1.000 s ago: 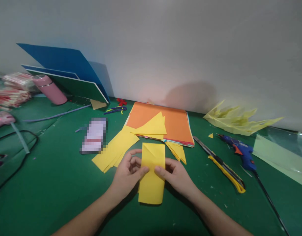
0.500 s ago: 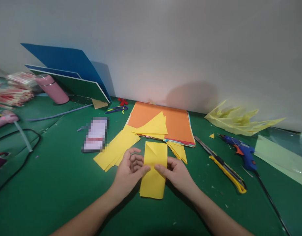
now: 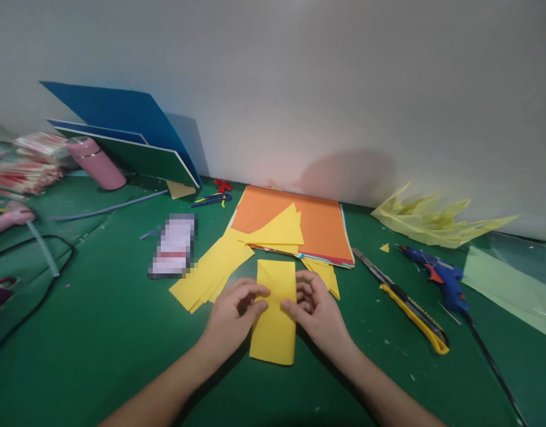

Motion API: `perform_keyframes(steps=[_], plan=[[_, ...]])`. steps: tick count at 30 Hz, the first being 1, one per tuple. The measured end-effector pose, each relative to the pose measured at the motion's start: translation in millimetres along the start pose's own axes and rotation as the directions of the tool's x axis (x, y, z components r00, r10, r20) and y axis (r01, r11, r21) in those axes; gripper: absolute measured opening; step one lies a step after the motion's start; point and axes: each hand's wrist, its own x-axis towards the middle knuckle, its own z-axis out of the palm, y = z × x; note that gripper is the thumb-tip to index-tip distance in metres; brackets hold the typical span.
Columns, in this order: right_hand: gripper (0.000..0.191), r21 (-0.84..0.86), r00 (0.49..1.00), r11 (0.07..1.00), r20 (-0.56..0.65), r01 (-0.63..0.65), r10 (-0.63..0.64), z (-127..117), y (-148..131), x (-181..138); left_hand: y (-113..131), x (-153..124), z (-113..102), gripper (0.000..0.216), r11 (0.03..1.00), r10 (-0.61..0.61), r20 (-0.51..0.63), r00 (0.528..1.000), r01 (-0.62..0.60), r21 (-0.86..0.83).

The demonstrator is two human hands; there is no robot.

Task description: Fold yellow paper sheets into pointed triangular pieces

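A folded yellow paper rectangle [image 3: 275, 332] stands between my two hands, a little above the green table. My left hand [image 3: 235, 311] pinches its left edge with thumb and forefinger. On the other side my right hand [image 3: 317, 311] grips the right edge, thumb on the front and fingers curled behind, partly hidden. Just beyond lie yellow paper strips [image 3: 210, 267] to the left and a folded yellow triangle [image 3: 279, 228] on a stack of coloured paper with an orange sheet [image 3: 320, 219] on top. More yellow folded pieces [image 3: 324, 276] lie behind my right hand.
To the right are a yellow utility knife [image 3: 410, 314], a blue glue gun [image 3: 442, 276] with its cord and a pale yellow folded paper form [image 3: 433, 219]. At left are a blurred phone [image 3: 174, 246], a pink bottle [image 3: 97, 163], leaning boards [image 3: 121, 112] and a black cable [image 3: 54, 290].
The yellow paper has shifted slightly left in my hands. My left forefinger has come onto its front, and my right fingers have moved up along the right edge.
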Motion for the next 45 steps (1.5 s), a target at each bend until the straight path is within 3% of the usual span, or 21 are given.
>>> perform_keyframes(steps=[3, 6, 11, 14, 18, 22, 32, 37, 45], plan=[[0.042, -0.29, 0.971, 0.936, -0.063, 0.201, -0.229, 0.1, 3.6, -3.1, -4.3, 2.2, -2.3, 0.013, 0.991, 0.0, 0.04, 0.999, -0.005, 0.134], [0.037, -0.511, 0.937, 0.793, 0.081, 0.332, -0.34, -2.3, 4.5, -5.1, -7.2, 1.7, -2.5, 0.019, 0.985, 0.006, 0.088, 0.996, -0.021, 0.17], [0.036, -0.64, 0.859, 0.573, 0.393, 0.512, -0.329, -3.7, 0.3, -4.4, -10.3, -1.0, -2.9, 0.033, 0.977, 0.007, 0.135, 0.991, -0.036, 0.211], [0.04, -0.679, 0.849, 0.517, 0.473, 0.521, -0.234, -2.0, -4.4, -3.5, -10.6, -1.4, -4.8, 0.04, 0.968, 0.005, 0.17, 0.986, -0.048, 0.248], [0.041, -0.709, 0.854, 0.5, 0.501, 0.498, -0.141, 0.2, -8.3, -3.5, -11.1, -1.0, -6.9, 0.046, 0.968, -0.014, 0.208, 0.978, -0.039, 0.249], [0.041, -0.715, 0.861, 0.504, 0.492, 0.485, -0.131, 0.9, -9.0, -4.2, -12.3, -1.5, -6.4, 0.046, 0.971, -0.024, 0.189, 0.982, -0.022, 0.238], [0.04, -0.725, 0.867, 0.503, 0.485, 0.471, -0.114, 1.7, -9.6, -4.9, -5.6, -1.3, -7.2, 0.023, 0.978, -0.143, 0.082, 0.986, 0.127, 0.168], [0.041, -0.728, 0.856, 0.479, 0.506, 0.491, -0.108, 1.0, -9.0, -4.3, -6.5, -0.5, -7.3, 0.01, 0.981, -0.093, 0.115, 0.989, 0.071, 0.182], [0.043, -0.725, 0.85, 0.478, 0.517, 0.497, -0.1, 1.6, -11.6, -3.5, -7.6, 0.5, -9.4, 0.018, 0.954, -0.055, 0.147, 0.988, 0.009, 0.3]])
